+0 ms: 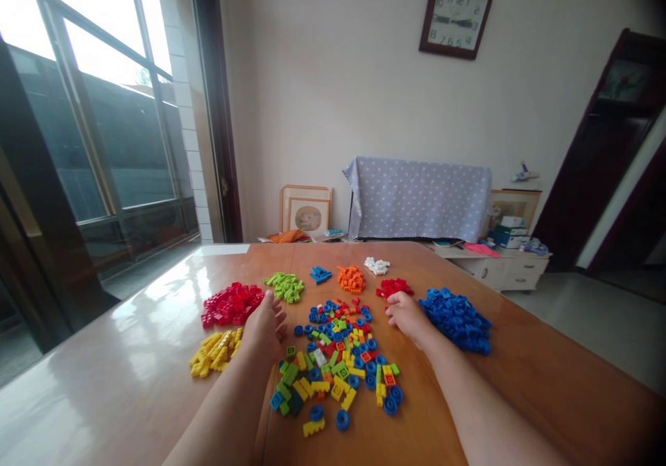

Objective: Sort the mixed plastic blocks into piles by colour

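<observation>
Both hands rest on a glossy wooden counter (546,383) on either side of a mixed heap of toy bricks (338,362) that lies in the middle, toward the near edge. The left hand (265,327) lies palm down with its fingers loosely curled, touching the left rim of the mixed heap; whether it pinches a brick cannot be told. Just to its left sits a yellow pile (214,351), and beyond that, farther from the near edge, a red pile (232,304). The right hand (408,315) is curled into a loose fist at the upper right rim of the mixed heap, its fingertips hidden, so a held brick cannot be made out. It sits between a small red pile (394,287) and a large blue pile (456,319), which lies just beside it toward the right edge.

Nearer the far edge lie a green pile (284,286), a few blue pieces (320,274), an orange pile (351,279) and a white pile (377,265), each apart from the others. Past the counter stand a cloth-draped piece of furniture (419,199) against the wall and a clock (456,18) above it.
</observation>
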A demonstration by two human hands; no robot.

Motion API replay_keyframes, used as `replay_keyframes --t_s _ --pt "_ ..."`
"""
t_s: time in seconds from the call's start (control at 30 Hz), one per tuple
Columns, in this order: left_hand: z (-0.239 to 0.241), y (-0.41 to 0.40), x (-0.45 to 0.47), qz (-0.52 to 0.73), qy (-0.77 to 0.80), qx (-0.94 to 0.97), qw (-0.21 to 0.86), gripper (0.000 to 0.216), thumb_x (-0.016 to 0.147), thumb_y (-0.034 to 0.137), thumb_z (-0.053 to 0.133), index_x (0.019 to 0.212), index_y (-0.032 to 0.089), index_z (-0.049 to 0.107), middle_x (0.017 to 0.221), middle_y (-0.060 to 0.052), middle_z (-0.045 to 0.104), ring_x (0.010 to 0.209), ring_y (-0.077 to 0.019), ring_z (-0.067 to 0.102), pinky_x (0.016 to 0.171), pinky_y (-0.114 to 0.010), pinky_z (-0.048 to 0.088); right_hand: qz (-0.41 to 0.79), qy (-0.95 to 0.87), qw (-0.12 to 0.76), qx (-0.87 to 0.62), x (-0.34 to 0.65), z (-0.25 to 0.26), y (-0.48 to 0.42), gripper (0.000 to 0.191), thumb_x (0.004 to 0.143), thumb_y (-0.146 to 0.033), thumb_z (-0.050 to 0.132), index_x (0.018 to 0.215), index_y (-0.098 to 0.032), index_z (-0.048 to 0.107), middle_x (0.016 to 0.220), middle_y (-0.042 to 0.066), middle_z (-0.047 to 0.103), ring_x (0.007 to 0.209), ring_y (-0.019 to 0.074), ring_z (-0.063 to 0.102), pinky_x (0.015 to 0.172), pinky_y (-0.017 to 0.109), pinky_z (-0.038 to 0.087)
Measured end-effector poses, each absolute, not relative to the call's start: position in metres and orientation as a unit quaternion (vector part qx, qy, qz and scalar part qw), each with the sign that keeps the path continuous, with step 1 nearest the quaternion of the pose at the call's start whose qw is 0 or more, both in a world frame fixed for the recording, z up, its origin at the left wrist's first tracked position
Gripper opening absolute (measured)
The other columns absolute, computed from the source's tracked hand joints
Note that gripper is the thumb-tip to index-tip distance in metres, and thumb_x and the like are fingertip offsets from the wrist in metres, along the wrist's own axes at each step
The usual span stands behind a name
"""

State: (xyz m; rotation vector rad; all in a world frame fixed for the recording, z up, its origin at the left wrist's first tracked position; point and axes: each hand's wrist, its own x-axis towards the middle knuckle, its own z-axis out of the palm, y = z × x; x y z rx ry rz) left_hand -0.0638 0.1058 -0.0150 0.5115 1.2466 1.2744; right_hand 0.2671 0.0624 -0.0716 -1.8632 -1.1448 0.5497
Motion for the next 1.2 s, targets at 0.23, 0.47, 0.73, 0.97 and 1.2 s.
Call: replay_keyframes --t_s 0.23,0.47,0.73,0.97,1.2 --pt "-0.018 0.108 -0.064 0.553 0.536 0.221 0.598 0.038 0.082 0.050 0.062 0.102 0.017 0.065 0.106 -0.006 0.064 0.085 -0.0173 0.060 0.071 -0.030 0.044 0.231 -0.459 0.449 -0.731 0.271 -0.074 0.067 0.035 0.087 -0.030 0.047 0.117 -0.017 0.058 0.115 0.011 0.069 0.070 0.0130 0.070 0.067 0.025 0.052" --pt "-0.019 0.108 -0.063 0.551 0.540 0.231 0.592 0.042 0.080 0.053 0.063 0.103 0.018 0.066 0.104 -0.007 0.064 0.087 -0.0185 0.061 0.073 -0.031 0.045 0.201 -0.507 0.430 -0.720 0.266 -0.073 0.065 0.030 0.087 -0.028 0.050 0.111 -0.018 0.064 0.104 0.008 0.071 0.081 0.0170 0.068 0.073 0.027 0.053" --pt "-0.016 0.104 -0.059 0.543 0.547 0.248 0.587 0.038 0.082 0.051 0.061 0.102 0.019 0.065 0.108 -0.006 0.064 0.090 -0.0185 0.061 0.073 -0.031 0.043 0.053 -0.667 0.225 -0.708 0.248 -0.063 0.062 0.049 0.088 -0.018 0.051 0.128 -0.041 0.065 0.124 0.004 0.058 0.111 0.0222 0.056 0.093 0.032 0.042" --pt "-0.015 0.103 -0.059 0.543 0.545 0.248 0.589 0.038 0.081 0.052 0.063 0.099 0.019 0.065 0.107 -0.007 0.065 0.092 -0.0195 0.061 0.073 -0.031 0.043 -0.005 -0.634 0.171 -0.754 0.250 -0.054 0.059 0.036 0.087 -0.019 0.052 0.109 -0.036 0.074 0.112 0.006 0.061 0.104 0.0236 0.054 0.083 0.031 0.039" --pt "-0.017 0.104 -0.059 0.541 0.545 0.251 0.589 0.040 0.080 0.054 0.064 0.099 0.019 0.064 0.109 -0.007 0.065 0.095 -0.0196 0.060 0.074 -0.031 0.042 0.019 -0.573 0.224 -0.788 0.268 -0.060 0.058 0.015 0.085 -0.024 0.057 0.092 -0.024 0.070 0.096 0.005 0.066 0.084 0.0178 0.059 0.070 0.026 0.036"
